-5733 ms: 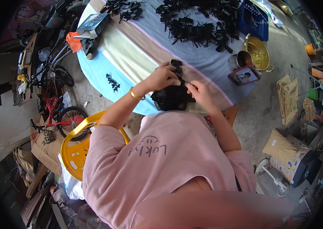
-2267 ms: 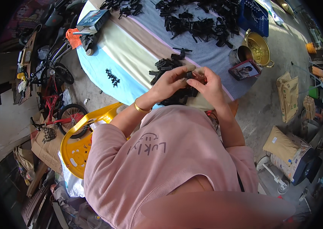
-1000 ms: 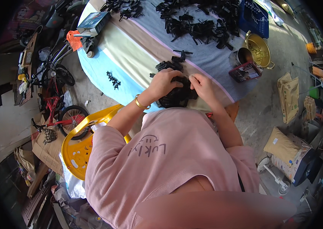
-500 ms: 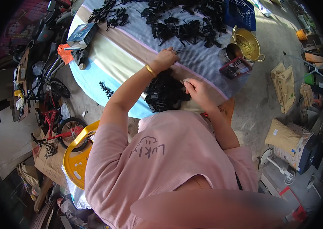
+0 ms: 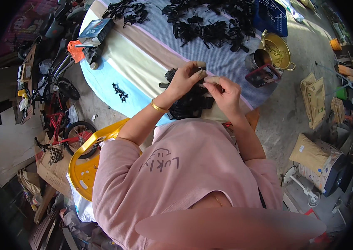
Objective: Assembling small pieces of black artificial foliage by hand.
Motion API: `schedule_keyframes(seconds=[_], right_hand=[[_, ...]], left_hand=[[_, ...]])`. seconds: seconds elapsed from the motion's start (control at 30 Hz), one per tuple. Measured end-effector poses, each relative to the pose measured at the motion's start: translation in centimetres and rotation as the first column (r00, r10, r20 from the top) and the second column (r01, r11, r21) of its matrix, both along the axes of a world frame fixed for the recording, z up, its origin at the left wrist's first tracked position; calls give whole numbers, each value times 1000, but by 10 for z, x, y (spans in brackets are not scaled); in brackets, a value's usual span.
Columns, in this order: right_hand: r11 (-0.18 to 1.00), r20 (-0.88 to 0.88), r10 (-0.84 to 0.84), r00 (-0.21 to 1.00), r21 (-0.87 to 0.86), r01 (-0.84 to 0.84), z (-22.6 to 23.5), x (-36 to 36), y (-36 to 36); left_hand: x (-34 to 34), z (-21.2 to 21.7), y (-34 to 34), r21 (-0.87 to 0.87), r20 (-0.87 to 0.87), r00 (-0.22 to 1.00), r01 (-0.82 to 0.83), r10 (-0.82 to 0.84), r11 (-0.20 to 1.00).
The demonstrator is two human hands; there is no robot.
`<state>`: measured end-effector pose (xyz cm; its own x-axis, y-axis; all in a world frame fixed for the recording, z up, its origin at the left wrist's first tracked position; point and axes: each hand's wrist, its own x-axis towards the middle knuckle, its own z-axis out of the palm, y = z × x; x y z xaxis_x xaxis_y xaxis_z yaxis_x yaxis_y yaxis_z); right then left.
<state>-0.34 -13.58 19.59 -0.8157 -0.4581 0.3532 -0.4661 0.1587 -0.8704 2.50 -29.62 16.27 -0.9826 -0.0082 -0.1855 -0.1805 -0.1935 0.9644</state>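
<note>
My left hand [image 5: 188,78] is closed with its fingertips around a small black plastic part [image 5: 203,68], most of which the fingers hide. My right hand [image 5: 225,91] meets it from the right, thumb and forefinger pinched; whatever sits in that pinch is too small to make out. Below both hands, against my body, lies a heap of black plastic parts [image 5: 188,105]. More black parts [image 5: 214,35] are spread over the far side of the cloth-covered table [image 5: 143,56]. A few small black pieces [image 5: 120,92] lie apart on the light-blue stripe.
At the table's right edge stand a gold-coloured pot [image 5: 284,45] holding small yellowish bits, a metal cup [image 5: 255,61] and a red-framed phone [image 5: 263,76]. Behind them is a blue crate [image 5: 277,21]. A box [image 5: 95,31] sits far left. A yellow chair [image 5: 79,173] stands beside me.
My left hand has come back from the far side toward my body, now with a black part. My right hand has risen slightly and moved right, so the fingertips of both hands meet.
</note>
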Motion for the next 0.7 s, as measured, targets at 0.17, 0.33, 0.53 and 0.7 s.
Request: schedule_keyframes(seconds=[0.17, 0.33, 0.53, 0.7], right_hand=[[998, -37, -43, 998, 34, 45, 5, 6, -4], [1000, 301, -3, 954, -26, 12, -5, -3, -6], [987, 548, 141, 824, -147, -71, -5, -2, 3], [984, 459, 151, 876, 18, -180, 5, 2, 7]], left_hand=[[18, 12, 5, 299, 5, 1000, -19, 18, 954], [31, 25, 8, 236, -60, 997, 70, -57, 969], [31, 26, 7, 202, -57, 998, 44, -33, 978], [32, 24, 1, 144, -49, 999, -12, 19, 990]])
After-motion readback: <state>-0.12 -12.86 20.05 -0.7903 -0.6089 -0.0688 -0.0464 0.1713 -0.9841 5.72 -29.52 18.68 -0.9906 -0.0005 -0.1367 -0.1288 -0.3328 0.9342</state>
